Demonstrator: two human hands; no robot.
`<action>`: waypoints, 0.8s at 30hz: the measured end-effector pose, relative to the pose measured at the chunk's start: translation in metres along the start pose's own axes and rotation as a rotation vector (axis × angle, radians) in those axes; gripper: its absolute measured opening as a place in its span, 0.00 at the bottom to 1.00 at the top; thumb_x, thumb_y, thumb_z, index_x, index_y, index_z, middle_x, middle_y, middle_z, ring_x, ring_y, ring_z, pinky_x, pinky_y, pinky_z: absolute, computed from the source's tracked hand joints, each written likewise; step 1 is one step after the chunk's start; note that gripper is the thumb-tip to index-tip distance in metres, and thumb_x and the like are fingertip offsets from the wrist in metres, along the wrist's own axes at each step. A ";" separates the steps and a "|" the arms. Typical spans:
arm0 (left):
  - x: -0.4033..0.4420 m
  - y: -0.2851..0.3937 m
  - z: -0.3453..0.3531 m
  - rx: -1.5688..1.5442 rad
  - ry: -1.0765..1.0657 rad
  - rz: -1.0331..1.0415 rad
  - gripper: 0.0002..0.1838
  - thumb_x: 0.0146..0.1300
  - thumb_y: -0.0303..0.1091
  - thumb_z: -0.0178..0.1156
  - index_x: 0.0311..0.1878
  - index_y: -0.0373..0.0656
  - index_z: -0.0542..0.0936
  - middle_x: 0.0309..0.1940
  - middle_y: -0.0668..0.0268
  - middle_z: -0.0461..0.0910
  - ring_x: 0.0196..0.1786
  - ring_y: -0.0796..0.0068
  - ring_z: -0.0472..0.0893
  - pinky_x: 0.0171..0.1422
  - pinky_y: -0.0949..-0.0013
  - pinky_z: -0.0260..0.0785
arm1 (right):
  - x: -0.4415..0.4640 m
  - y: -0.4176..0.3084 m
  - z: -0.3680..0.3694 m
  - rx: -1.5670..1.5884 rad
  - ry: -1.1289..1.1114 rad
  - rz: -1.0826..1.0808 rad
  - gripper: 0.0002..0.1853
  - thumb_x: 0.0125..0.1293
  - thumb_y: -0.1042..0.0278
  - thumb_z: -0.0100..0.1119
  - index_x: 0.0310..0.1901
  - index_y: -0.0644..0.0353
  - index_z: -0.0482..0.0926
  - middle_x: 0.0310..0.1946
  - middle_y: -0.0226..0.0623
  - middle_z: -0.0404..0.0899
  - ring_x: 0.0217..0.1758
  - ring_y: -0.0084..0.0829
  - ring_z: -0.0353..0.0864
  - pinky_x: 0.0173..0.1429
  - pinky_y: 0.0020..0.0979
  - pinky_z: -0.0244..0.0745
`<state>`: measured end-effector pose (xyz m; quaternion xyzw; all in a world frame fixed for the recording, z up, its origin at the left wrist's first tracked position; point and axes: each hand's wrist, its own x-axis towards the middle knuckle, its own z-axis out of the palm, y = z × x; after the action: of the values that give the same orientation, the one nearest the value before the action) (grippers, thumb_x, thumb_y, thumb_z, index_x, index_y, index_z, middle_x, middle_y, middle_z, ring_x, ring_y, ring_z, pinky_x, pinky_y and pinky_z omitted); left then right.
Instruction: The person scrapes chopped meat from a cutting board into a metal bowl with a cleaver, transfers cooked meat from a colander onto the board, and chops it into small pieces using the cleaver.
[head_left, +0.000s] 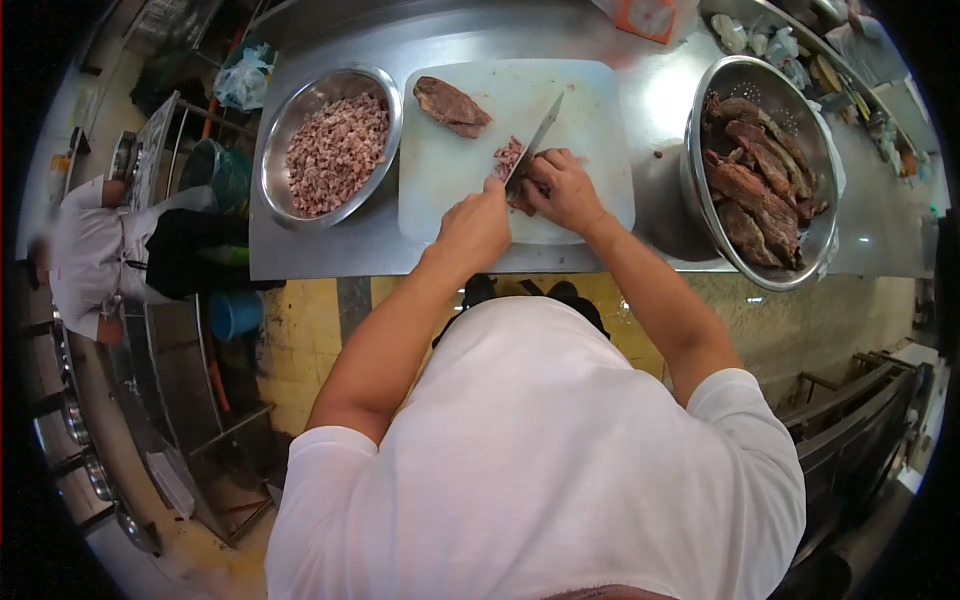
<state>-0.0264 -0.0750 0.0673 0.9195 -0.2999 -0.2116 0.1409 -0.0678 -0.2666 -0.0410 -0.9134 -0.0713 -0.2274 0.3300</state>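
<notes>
My left hand [474, 224] is wrapped around the handle of a knife [545, 124], whose blade points up and away to the right over a white cutting board [600, 110]. Opposite it, my right hand [568, 192] has its fingers curled on a piece of meat [522, 203], pressed to the board beside the blade and mostly hidden. Small chopped meat bits [508, 154] lie just left of the blade. Farther up the board rests a larger browned chunk of meat [452, 107].
A steel bowl [271, 165] of diced meat stands left of the board. On the right, a steel colander [692, 185] holds several long cooked meat pieces [765, 195]. Everything sits on a steel table [660, 215]. Another person [95, 250] in white stands at far left.
</notes>
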 end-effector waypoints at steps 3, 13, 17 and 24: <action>-0.002 0.004 -0.016 -0.008 0.010 0.053 0.09 0.69 0.24 0.50 0.49 0.30 0.71 0.38 0.33 0.83 0.45 0.30 0.84 0.55 0.37 0.73 | 0.000 0.000 -0.004 0.001 -0.003 -0.010 0.11 0.60 0.70 0.67 0.44 0.60 0.82 0.44 0.44 0.80 0.52 0.50 0.77 0.58 0.46 0.77; -0.001 0.004 -0.018 0.012 -0.032 0.070 0.10 0.69 0.25 0.51 0.50 0.31 0.71 0.39 0.33 0.83 0.48 0.30 0.84 0.57 0.38 0.73 | -0.004 0.002 -0.007 0.012 0.014 -0.007 0.11 0.60 0.71 0.69 0.44 0.60 0.81 0.43 0.43 0.80 0.51 0.49 0.78 0.56 0.45 0.78; -0.017 0.002 -0.006 -0.022 -0.114 -0.047 0.09 0.70 0.25 0.51 0.49 0.31 0.71 0.40 0.33 0.84 0.48 0.31 0.84 0.57 0.38 0.73 | -0.011 -0.002 -0.007 0.025 -0.007 0.027 0.11 0.60 0.71 0.69 0.43 0.60 0.81 0.42 0.43 0.80 0.50 0.49 0.78 0.55 0.45 0.78; -0.015 0.008 -0.025 0.006 -0.093 0.048 0.11 0.69 0.26 0.52 0.50 0.30 0.70 0.42 0.32 0.84 0.49 0.31 0.84 0.58 0.38 0.73 | -0.008 0.001 -0.010 0.028 0.050 0.003 0.10 0.59 0.71 0.69 0.43 0.59 0.81 0.39 0.43 0.78 0.48 0.49 0.78 0.53 0.46 0.77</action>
<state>-0.0293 -0.0690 0.0965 0.9018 -0.3285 -0.2495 0.1290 -0.0785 -0.2737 -0.0384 -0.9029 -0.0650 -0.2486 0.3445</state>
